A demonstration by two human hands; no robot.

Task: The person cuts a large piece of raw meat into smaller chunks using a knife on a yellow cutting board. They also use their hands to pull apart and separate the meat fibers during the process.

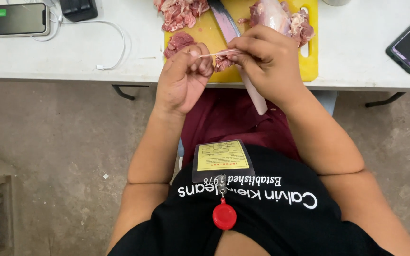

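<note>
Clearly both hands are busy with one thin, pale strip of sinew (218, 53) stretched taut between them, just above the near edge of the yellow cutting board (312, 61) on the white table (72, 52). The left hand (183, 78) is closed, pinching one end of the strip between thumb and fingertips; the right hand (262, 61) is closed on the other end, next to a small piece of raw meat (223, 63) that the strip seems to run from. A knife (236, 42) lies lengthwise on the board, its pale handle reaching past the table edge under the right hand; whether that hand also grips it I cannot tell. To do this pull well, I judge a steady, even tension works best, with the pinch kept close to the meat so the slippery strip does not snap or slide free. More raw meat chunks (181, 14) lie farther up the board.
</note>
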